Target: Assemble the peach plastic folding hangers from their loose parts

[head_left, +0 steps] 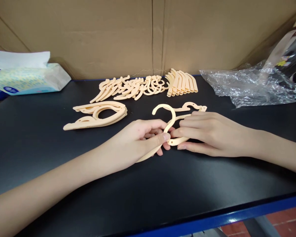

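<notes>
In the middle of the black table, my left hand pinches a cream plastic hanger hook between thumb and fingers. The hook's curl points up and left. A curved hanger arm sticks out below that palm. My right hand is closed over another hanger arm, whose holed end sits beside my left thumb. Its far part lies under my palm. Behind my right fingers lies one more loose hanger piece with a notch. Whether the hook and arms are joined is hidden by my fingers.
Folded hangers lie stacked at left. Along the back are piles of hanger arms, hooks and short curved pieces. A tissue pack stands back left, a clear plastic bag back right. Cardboard rises behind.
</notes>
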`<state>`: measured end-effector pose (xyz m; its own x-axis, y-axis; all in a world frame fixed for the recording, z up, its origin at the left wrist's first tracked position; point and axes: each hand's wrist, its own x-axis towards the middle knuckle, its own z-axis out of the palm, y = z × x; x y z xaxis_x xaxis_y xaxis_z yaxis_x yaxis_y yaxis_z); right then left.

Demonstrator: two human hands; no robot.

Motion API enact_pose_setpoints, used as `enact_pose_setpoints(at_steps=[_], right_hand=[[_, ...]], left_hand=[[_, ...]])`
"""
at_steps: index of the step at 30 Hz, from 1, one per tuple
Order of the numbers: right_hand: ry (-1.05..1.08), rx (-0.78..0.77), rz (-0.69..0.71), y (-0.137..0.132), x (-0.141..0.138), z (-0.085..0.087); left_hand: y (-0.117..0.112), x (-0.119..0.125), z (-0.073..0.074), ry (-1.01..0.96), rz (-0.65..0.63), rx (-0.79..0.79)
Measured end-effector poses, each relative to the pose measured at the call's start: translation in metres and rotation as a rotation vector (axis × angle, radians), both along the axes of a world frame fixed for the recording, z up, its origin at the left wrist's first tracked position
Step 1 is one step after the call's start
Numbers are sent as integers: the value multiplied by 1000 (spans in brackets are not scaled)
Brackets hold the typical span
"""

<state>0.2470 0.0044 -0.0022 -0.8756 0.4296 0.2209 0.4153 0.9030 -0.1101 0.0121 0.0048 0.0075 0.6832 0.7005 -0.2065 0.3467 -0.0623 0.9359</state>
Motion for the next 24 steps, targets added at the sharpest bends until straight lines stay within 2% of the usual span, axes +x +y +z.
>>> enact_pose_setpoints(at_steps=[11, 20, 24], right_hand=[[11, 45, 12, 1, -1, 0], [103, 418, 40, 0, -4, -6], [95, 493, 9, -1, -4, -3]], left_hand=[[0, -2, -3, -24, -16, 20], [1, 1, -4, -51, 49, -63], [1, 0, -4, -48, 53, -91]])
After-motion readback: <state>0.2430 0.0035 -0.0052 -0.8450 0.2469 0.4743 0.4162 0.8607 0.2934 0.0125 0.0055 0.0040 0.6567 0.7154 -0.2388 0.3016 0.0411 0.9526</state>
